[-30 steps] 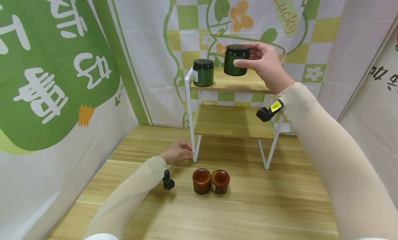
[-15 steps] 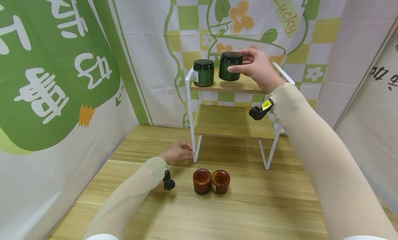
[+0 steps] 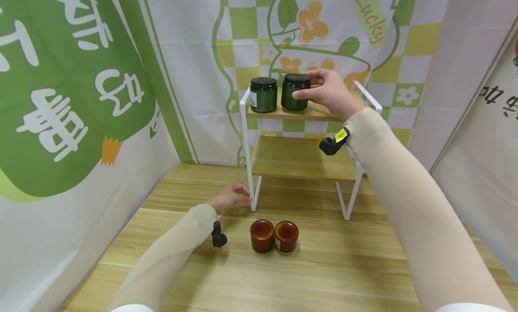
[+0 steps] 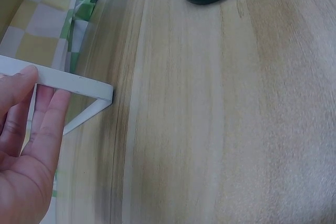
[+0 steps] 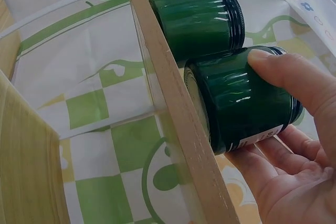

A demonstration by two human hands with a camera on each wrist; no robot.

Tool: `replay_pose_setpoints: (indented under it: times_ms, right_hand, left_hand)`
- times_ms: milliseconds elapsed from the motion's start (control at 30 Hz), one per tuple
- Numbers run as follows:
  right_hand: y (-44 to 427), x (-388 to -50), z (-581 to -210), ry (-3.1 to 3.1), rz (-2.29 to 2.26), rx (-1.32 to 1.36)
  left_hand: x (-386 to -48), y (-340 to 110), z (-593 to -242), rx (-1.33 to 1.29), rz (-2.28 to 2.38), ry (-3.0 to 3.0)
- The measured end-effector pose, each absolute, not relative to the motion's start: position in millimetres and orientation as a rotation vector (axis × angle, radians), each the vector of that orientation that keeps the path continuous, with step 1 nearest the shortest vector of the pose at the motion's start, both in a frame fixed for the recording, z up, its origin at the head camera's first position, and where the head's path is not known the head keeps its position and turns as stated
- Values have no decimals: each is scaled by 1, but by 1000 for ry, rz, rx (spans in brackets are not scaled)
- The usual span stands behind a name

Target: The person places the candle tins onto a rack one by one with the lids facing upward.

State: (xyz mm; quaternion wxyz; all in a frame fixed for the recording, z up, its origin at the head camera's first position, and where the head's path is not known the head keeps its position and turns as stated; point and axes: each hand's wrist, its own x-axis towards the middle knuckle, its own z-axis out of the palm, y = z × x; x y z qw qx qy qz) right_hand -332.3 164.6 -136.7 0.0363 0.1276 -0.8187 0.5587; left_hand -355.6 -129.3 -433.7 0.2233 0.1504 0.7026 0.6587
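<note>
My right hand (image 3: 329, 92) grips a dark green jar (image 3: 294, 95) with a black lid, thumb on the near side and fingers round the back. The jar is upright at the top board of a two-tier rack (image 3: 301, 157), just right of another green jar (image 3: 265, 98). In the right wrist view, the held jar (image 5: 241, 103) has its base close to the board's edge; whether it touches the board I cannot tell. Low at the left, my left hand (image 3: 230, 198) pinches the rack's white metal leg (image 4: 79, 83) between thumb and fingers.
Two amber glass jars (image 3: 262, 235) stand side by side on the wooden table (image 3: 323, 276), in front of the rack. The rack's lower board (image 3: 303, 157) lies below the green jars. Printed cloth (image 3: 186, 78) hangs behind and at both sides.
My right hand has brought the green jar down and to the left, from above the top board to beside the other green jar. My left hand has stayed on the rack's leg.
</note>
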Motion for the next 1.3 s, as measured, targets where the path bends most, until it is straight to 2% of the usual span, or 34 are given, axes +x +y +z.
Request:
replay_pose_setpoints:
  times_ms: [1300]
  right_hand:
    - [162, -338, -137, -2645, 1620, 410]
  left_hand:
    - [-354, -129, -433, 394, 1847, 1932]
